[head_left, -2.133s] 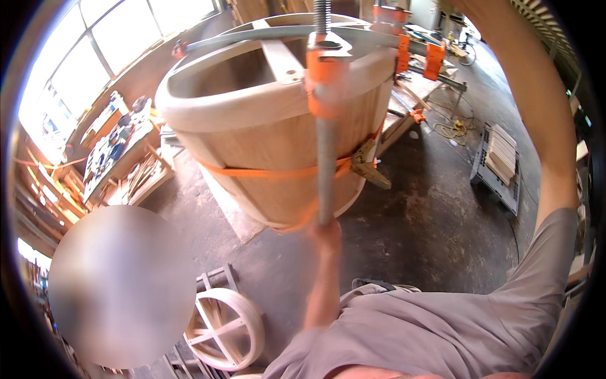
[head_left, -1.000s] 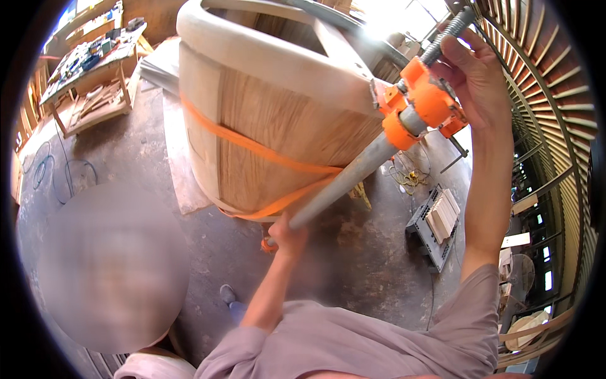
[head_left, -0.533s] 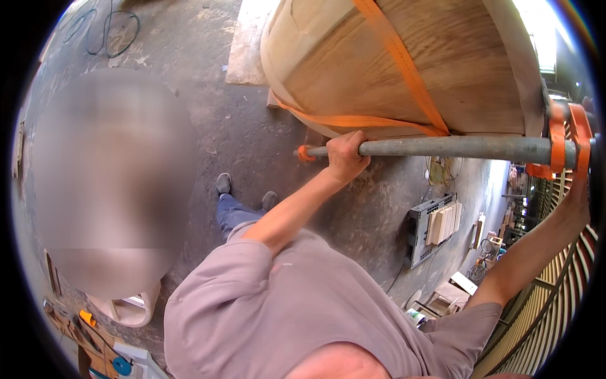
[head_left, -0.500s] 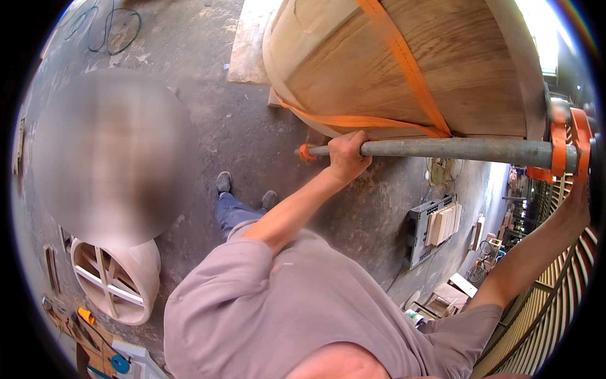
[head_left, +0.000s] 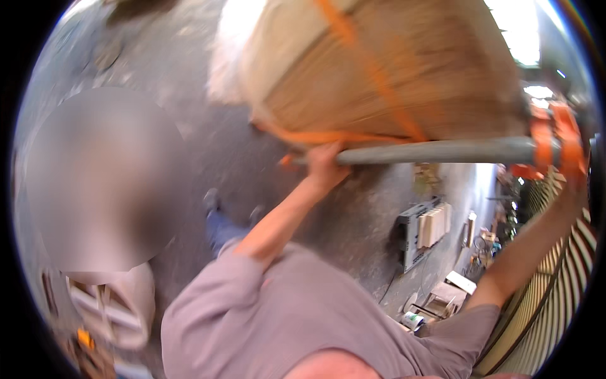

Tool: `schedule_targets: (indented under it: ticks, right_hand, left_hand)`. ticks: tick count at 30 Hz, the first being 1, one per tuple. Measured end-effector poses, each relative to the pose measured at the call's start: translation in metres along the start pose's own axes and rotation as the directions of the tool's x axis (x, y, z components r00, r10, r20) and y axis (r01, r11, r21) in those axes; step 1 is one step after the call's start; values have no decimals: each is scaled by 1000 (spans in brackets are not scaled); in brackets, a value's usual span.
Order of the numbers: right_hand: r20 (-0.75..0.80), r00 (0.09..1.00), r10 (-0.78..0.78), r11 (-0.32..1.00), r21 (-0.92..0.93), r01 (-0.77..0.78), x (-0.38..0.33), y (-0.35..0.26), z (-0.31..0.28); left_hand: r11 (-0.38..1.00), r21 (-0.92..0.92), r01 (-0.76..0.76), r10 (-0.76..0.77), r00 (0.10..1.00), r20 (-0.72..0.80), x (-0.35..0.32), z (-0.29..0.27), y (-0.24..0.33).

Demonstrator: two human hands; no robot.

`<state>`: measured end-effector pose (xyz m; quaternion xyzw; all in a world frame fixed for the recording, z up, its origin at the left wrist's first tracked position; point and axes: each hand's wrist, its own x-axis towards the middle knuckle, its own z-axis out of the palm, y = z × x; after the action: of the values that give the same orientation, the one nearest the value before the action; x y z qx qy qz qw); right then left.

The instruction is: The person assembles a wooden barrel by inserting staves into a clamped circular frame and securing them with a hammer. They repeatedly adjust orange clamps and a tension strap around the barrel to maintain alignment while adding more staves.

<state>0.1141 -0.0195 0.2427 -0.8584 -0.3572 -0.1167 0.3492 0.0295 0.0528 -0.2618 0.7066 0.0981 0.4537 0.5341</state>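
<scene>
A long grey pipe clamp (head_left: 435, 151) runs along the near edge of a large rounded wooden piece (head_left: 293, 63). Orange straps (head_left: 341, 26) wrap that piece and cross its curved face. My left hand (head_left: 325, 165) has its fingers wrapped around the pipe toward its left end, just short of a small orange end fitting (head_left: 288, 160). At the pipe's other end sit orange clamp heads (head_left: 543, 139). My right hand (head_left: 573, 177) reaches up to these heads from below; blur and the dark rim hide its fingers.
A round wooden frame with cross braces (head_left: 142, 306) lies on the floor at lower left, below a blurred-out patch. Pale boards (head_left: 434, 226) lean on a dark pallet (head_left: 410, 235). Slatted curved panelling (head_left: 555, 290) rises along my right side. A person's legs (head_left: 221, 230) show near the middle.
The whole view has shifted and blurred: the wooden piece and pipe appear farther left, the round frame lower. Both hands keep their places along the pipe clamp.
</scene>
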Motion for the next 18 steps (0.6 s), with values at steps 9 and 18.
schedule_targets:
  ticks: [9, 18]
  right_hand:
    - [167, 970, -174, 885, 458, 80, -20, 15, -4]
    - [-187, 982, 9, 973, 227, 35, -39, 2, 34]
  left_hand:
    - [999, -41, 22, -26, 996, -87, -1, 4, 2]
    - [998, -55, 9, -14, 996, -91, 3, 2, 11]
